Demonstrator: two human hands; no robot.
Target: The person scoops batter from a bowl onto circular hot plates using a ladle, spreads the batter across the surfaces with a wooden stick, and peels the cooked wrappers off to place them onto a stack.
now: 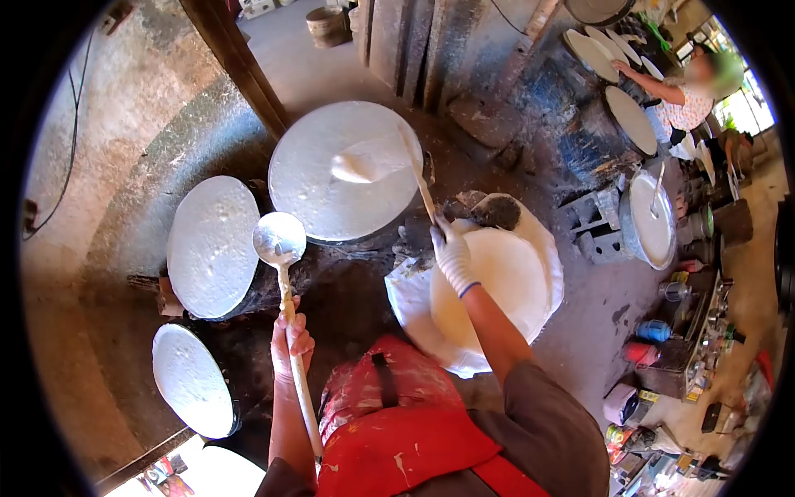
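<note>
My left hand [291,341] is bare and wrapped round the long handle of a metal ladle [279,236], whose round bowl is raised near two griddles. My right hand [454,255], in a white glove, grips a thin wooden stick [421,184]. The stick reaches over the right edge of the large round griddle [319,190], which has a pale coating and a whitish lump [356,168] on it. Below my right forearm sits a wide basin [505,282] of pale batter, with white cloth [553,248] around its rim.
Two more pale-coated griddles [214,248] [192,381] stand at the left. At the right are a pot of white liquid [650,219], concrete blocks [598,211] and a cluttered shelf [679,364]. Another person [675,99] reaches toward round griddles at the upper right.
</note>
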